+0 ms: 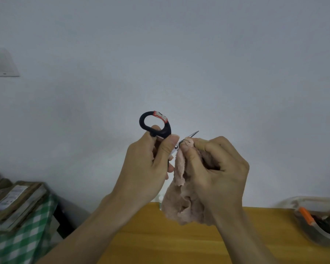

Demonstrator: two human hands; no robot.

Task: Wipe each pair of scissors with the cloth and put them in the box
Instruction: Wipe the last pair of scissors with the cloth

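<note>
Scissors [156, 128] gripped left hand [145, 164]; cloth [181, 199] pinched right hand [215, 168], seemingly round blades.

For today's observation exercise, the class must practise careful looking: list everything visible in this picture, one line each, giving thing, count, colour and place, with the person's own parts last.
scissors: one pair, black handle with red-and-white tape, held up at centre
cloth: one, pinkish, wrapped round the blade and hanging down
table: one, yellow-brown wood, bottom centre
box: one, clear plastic with orange clip, right edge of table; contents unclear
checked cloth: one, green and white, bottom left
stacked cardboard items: several, brown, on the checked cloth
wall: one, pale grey, behind everything
left hand: one, grips the scissors handle
right hand: one, fingers pinch the cloth on the blade
</note>
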